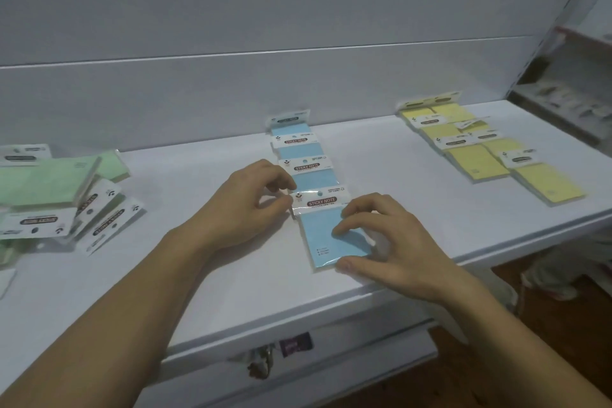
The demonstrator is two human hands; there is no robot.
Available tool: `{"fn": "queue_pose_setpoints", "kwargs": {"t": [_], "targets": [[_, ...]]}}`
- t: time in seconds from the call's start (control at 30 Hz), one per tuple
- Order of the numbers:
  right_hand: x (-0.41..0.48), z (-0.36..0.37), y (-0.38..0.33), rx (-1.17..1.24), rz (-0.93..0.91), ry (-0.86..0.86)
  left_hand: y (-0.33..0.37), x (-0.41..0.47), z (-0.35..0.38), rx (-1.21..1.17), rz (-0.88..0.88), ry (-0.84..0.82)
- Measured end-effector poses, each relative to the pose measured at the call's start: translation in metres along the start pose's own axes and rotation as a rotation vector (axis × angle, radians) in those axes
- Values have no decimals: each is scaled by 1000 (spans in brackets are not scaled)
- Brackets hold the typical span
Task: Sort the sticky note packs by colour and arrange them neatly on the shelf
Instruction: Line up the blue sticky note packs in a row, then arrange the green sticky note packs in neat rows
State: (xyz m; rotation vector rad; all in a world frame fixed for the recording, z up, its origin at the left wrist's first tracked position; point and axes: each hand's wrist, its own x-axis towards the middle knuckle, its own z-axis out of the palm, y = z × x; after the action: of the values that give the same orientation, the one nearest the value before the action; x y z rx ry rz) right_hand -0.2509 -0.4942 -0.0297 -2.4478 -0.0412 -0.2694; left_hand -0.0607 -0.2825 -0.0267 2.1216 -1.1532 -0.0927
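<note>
1. White back panel (231, 93) rises behind a white shelf (198, 275) that carries three colour groups of sticky note packs.
2. Down the middle, a column of flat blue sticky note packs in clear wrap (299, 151) runs from the shelf's back edge towards its front edge, each one overlapping the next. The nearest blue pack (318, 235) lies close to the front edge.
3. The left hand (245, 205) pinches the left end of that pack's white printed header card (321, 200) with curled fingers. The right hand (387, 242) grips the pack's right side, fingertips on top and thumb along its near edge.
4. The step in hand looks like squaring this pack with the column. To do it well, slide it flat, not lifted, so the slippery wrap does not drag the pack beneath. Match its side edges to those above, and keep the overlap equal, with the header fully showing.
5. Ease both hands off straight upward so nothing shifts.
6. Likely still to do: the heap of pale green packs (43, 182) at the shelf's left end lies untidy, and the pale yellow packs (477, 159) towards the right end sit in two uneven rows.
</note>
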Motion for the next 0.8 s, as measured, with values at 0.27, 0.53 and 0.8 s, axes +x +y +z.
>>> {"fn": "queue_pose_setpoints", "kwargs": {"t": [0.27,0.53,0.8], "targets": [[-1,1,0,-1,8,-10,-5,0,-3,49,-30,21],[7,-14,-7,23,66,-8,10,-20,-16,305,-130,34],[42,-11,-49,-171,-13,-120,24,-120,-61,454,-281,77]]}}
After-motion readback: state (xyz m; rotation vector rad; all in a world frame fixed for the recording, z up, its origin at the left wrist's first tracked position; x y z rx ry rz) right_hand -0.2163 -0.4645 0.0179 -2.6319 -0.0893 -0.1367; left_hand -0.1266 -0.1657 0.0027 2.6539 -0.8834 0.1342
